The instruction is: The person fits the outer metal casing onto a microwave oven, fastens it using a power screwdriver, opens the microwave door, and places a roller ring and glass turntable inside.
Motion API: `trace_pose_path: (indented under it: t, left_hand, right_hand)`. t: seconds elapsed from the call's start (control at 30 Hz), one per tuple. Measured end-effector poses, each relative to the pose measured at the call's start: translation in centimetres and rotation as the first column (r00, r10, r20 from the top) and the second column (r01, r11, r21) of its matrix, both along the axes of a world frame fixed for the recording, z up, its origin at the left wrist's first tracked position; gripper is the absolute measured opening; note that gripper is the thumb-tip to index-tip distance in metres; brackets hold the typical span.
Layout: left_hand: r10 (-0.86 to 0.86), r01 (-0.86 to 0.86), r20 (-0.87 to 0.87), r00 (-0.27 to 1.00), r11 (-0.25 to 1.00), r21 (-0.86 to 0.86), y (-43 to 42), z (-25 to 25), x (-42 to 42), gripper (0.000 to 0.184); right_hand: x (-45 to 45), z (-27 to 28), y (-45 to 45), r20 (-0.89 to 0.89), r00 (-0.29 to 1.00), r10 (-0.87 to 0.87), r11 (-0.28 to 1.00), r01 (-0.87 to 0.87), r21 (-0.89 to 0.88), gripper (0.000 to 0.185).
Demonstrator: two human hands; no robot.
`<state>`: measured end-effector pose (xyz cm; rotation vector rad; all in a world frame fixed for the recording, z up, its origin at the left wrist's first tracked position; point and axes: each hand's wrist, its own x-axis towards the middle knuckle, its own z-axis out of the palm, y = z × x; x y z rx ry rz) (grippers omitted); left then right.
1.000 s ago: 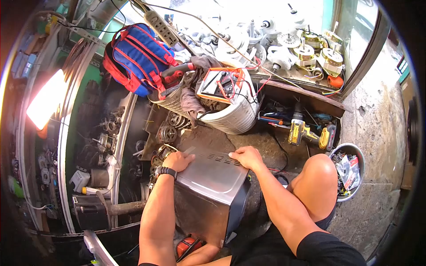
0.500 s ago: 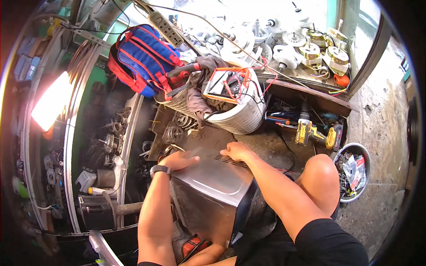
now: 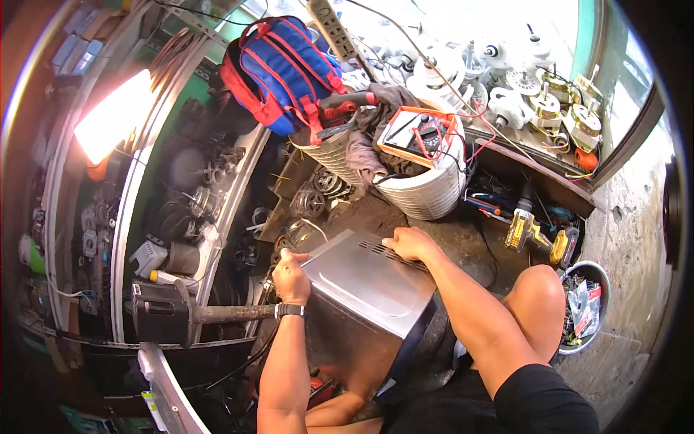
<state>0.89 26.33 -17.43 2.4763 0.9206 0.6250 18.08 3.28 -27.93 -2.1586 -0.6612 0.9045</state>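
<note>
A boxy silver metal casing (image 3: 369, 278) with a raised panel and rows of vent slots stands tilted between my legs. My left hand (image 3: 291, 279) is closed at the casing's far left edge, thumb up; the fingers behind the edge are partly hidden. At the far right corner, beside the slots, my right hand (image 3: 408, 244) has its fingers curled over the rim. A dark wristwatch (image 3: 290, 310) is on my left wrist. Below the casing, a red object (image 3: 322, 390) shows partly, next to my bare leg.
Beyond the casing stands a pale basket (image 3: 426, 195) bearing a multimeter (image 3: 431, 135), beside a blue-red backpack (image 3: 285, 72). A yellow drill (image 3: 526, 230) and a bucket of small parts (image 3: 603, 307) lie to the right. Left are crowded shelves and a hammer-like tool (image 3: 238, 313).
My left hand has gone from lying over the casing's top left corner to a closed grip at its left edge. My right hand stays at the slotted end. The view has shifted.
</note>
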Motion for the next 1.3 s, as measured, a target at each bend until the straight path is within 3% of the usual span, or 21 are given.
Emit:
trace_pose_path:
  t: [0.2, 0.3, 0.33, 0.4, 0.43, 0.47, 0.53, 0.57, 0.67, 0.8, 0.9, 0.97, 1.0, 1.07, 1.1, 1.3]
  left_hand:
    - [-0.093, 0.095, -0.109, 0.990, 0.995, 0.015, -0.5, 0.0, 1.2, 0.055]
    - [-0.118, 0.163, -0.471, 0.874, 0.985, 0.057, -1.5, 3.1, 2.9, 0.046]
    - [-0.120, 0.166, -0.472, 0.873, 0.985, 0.056, -1.6, 3.9, 3.5, 0.046]
    - [-0.255, 0.392, -0.675, 0.692, 0.918, 0.055, -1.5, 4.8, 4.2, 0.049]
    - [-0.372, 0.479, -0.646, 0.666, 0.878, -0.012, -1.1, 4.9, 4.4, 0.059]
    - [-0.371, 0.478, -0.647, 0.667, 0.878, -0.010, -0.6, 4.7, 4.6, 0.059]
    - [-0.421, 0.536, -0.766, 0.486, 0.836, -0.119, -0.2, 4.3, 5.4, 0.054]
    - [-0.429, 0.547, -0.774, 0.465, 0.827, -0.130, 0.1, 4.0, 5.5, 0.052]
    - [-0.407, 0.417, -0.817, 0.408, 0.879, -0.230, 0.0, 4.3, 6.6, 0.049]
    - [-0.425, 0.472, -0.787, 0.447, 0.859, -0.196, -0.6, 4.6, 6.6, 0.049]
    - [-0.381, 0.415, -0.843, 0.381, 0.885, -0.213, 0.7, 3.5, 7.1, 0.047]
    - [-0.435, 0.836, -0.895, -0.100, 0.451, -0.312, 3.9, 0.1, 8.0, 0.043]
    - [-0.438, 0.831, -0.894, -0.092, 0.461, -0.312, 2.5, 0.4, 7.8, 0.043]
    - [-0.284, 0.454, -0.901, 0.328, 0.884, -0.114, -3.1, 1.8, 7.9, 0.044]
    - [-0.249, 0.429, -0.927, 0.281, 0.896, -0.111, -4.0, 2.2, 8.1, 0.052]
    - [-0.216, 0.405, -0.928, 0.304, 0.911, -0.080, -5.0, 2.4, 7.8, 0.050]
  right_hand:
    - [-0.1, -1.2, -1.4, -0.024, 0.998, 0.055, 0.997, -0.056, -0.053, 0.055]
    - [-0.5, -1.1, -1.1, -0.010, 0.998, 0.067, 0.989, -0.068, -0.128, 0.054]
    - [-0.6, -1.1, -1.0, -0.008, 0.997, 0.074, 0.982, -0.075, -0.176, 0.053]
    - [-0.8, -1.3, -1.1, -0.005, 0.997, 0.075, 0.982, -0.074, -0.173, 0.052]
    - [-0.9, -1.3, -1.0, 0.004, 0.997, 0.079, 0.983, -0.077, -0.169, 0.052]
    - [-0.8, -1.3, -0.9, 0.016, 0.997, 0.082, 0.983, -0.078, -0.164, 0.051]
    - [-0.7, -1.3, -1.1, 0.029, 0.996, 0.080, 0.986, -0.075, -0.150, 0.051]
    - [-0.7, -1.4, -1.3, 0.039, 0.996, 0.077, 0.988, -0.071, -0.138, 0.050]
    - [-0.4, -1.7, -1.1, 0.057, 0.994, 0.095, 0.989, -0.088, -0.115, 0.049]
    - [-0.5, -3.0, -0.5, 0.059, 0.995, 0.083, 0.996, -0.080, -0.049, 0.049]
    - [-1.1, -4.4, 0.1, 0.120, 0.987, 0.103, 0.995, -0.102, -0.015, 0.049]
    - [-1.0, -4.5, 0.0, 0.179, 0.973, 0.143, 0.989, -0.146, 0.006, 0.049]
    - [-1.0, -4.6, 0.1, 0.181, 0.971, 0.156, 0.987, -0.159, 0.003, 0.049]
    - [-0.7, -4.7, -0.2, 0.140, 0.979, 0.146, 0.987, -0.153, 0.041, 0.050]
    - [-0.7, -4.3, -0.7, 0.095, 0.988, 0.125, 0.990, -0.130, 0.049, 0.046]
    - [-1.2, -3.1, -1.3, 0.071, 0.997, 0.040, 0.999, -0.043, 0.031, 0.048]
